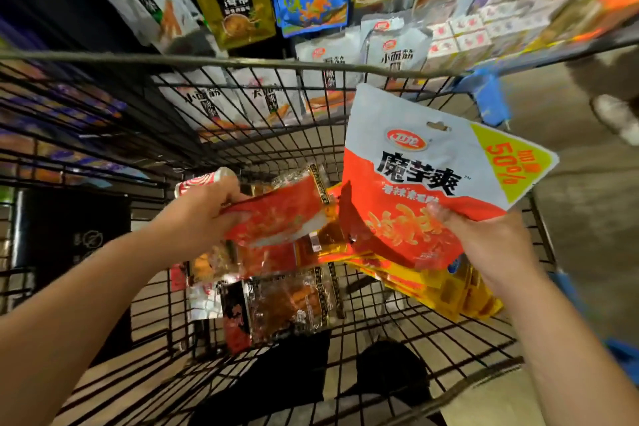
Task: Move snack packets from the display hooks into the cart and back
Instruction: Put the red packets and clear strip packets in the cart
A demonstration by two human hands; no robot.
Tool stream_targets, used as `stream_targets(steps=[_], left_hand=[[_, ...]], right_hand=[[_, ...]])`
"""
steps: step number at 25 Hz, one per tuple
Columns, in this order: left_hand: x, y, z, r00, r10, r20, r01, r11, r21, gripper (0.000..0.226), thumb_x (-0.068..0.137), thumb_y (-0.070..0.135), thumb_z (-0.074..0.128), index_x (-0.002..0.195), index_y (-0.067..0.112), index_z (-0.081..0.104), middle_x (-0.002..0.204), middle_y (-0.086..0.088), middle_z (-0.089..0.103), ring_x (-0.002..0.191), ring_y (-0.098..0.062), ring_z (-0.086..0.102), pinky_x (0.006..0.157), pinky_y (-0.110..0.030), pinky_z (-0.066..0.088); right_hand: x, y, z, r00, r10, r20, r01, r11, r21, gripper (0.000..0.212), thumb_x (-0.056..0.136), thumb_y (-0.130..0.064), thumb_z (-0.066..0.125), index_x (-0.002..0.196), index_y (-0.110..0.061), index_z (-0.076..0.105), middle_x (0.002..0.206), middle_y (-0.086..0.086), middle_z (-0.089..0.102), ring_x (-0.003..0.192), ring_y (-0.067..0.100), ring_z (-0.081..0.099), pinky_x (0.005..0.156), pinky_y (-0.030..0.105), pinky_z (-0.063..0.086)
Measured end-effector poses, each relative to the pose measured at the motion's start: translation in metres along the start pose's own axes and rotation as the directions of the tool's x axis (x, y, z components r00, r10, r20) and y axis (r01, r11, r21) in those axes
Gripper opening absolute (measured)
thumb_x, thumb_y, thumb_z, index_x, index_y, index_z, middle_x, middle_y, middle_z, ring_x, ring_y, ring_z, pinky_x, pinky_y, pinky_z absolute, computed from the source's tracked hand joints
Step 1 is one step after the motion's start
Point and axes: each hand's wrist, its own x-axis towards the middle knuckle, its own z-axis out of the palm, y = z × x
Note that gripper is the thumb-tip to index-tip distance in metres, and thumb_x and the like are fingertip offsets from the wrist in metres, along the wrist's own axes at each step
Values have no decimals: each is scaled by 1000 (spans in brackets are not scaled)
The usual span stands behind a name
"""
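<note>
Both forearms bare, stretched forward over near edge of cart [242,62]. Left hand [204,218] at left side, back up, fingers curled round end of small red packet [276,218]. Right hand [491,245] at right side, thumb on front of large red-white packet [415,183], pinching its lower edge.

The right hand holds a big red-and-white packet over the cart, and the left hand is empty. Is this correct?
Not empty: the head view shows the left hand gripping a smaller red packet; the rest is right.

One cart [242,61]; two hands [204,218] [484,245]; two held packets [276,218] [415,166].
</note>
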Motion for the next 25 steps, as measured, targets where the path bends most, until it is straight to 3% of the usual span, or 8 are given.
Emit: stream_targets(steps=[4,7,10,12,15,19,21,25], left_hand=[[-33,9,-35,907,-201,-371,89,951,-297,25,92,36,75,82,27,55,63,-5,66,48,-11,58,46,-30,48],[-54,23,-57,884,-317,-343,21,761,-649,20,93,38,74,87,24,60,76,-16,72,59,-23,66,56,-46,59],[-73,46,-76,889,-313,-334,-102,576,-811,15,84,38,74,82,28,62,77,-10,75,60,-20,73,51,-36,60],[-83,62,-87,876,-312,-368,-153,544,-825,14,82,38,73,78,30,62,75,-5,75,57,-17,73,49,-33,59],[-93,84,-99,857,-292,-424,-216,543,-811,17,94,28,68,79,29,60,71,-2,74,54,-15,71,45,-31,57],[-110,118,-117,837,-270,-475,-324,456,-829,11,95,27,66,85,27,61,78,-4,77,58,-16,73,47,-31,58],[-116,133,-124,818,-260,-513,-401,381,-833,5,96,28,64,91,27,66,85,-5,78,64,-16,76,53,-33,62],[-123,175,-144,707,-248,-662,-599,287,-747,23,105,19,52,97,29,71,89,2,79,71,-11,75,60,-28,62]], right_hand=[[-10,-28,-19,999,-17,-33,17,1000,-17,36,65,-32,90,98,-26,77,91,-25,76,82,-8,71,64,11,53],[-16,-56,-31,997,-38,-66,39,999,9,36,57,-41,88,89,-26,78,83,-25,75,74,-11,69,68,18,51],[-17,-85,-40,994,-101,-29,102,994,50,13,61,-32,90,64,-35,78,61,-22,71,55,-9,66,55,13,52],[-22,-104,-43,989,-143,45,139,986,91,18,57,-40,92,69,-36,80,68,-11,75,64,1,72,66,21,58],[-26,-125,-45,977,-181,110,162,973,161,65,39,-63,95,90,-25,81,92,3,80,87,19,77,79,35,58],[-33,-150,-42,968,-214,130,173,948,267,41,54,-33,89,91,-18,79,95,4,80,89,19,77,75,33,61],[-36,-156,-44,968,-204,146,144,928,344,43,56,-25,86,96,-13,77,95,6,79,88,21,77,67,29,62],[-38,-174,-57,953,-57,298,-104,861,498,43,63,-25,81,102,-7,74,101,18,77,86,29,77,56,32,60]])
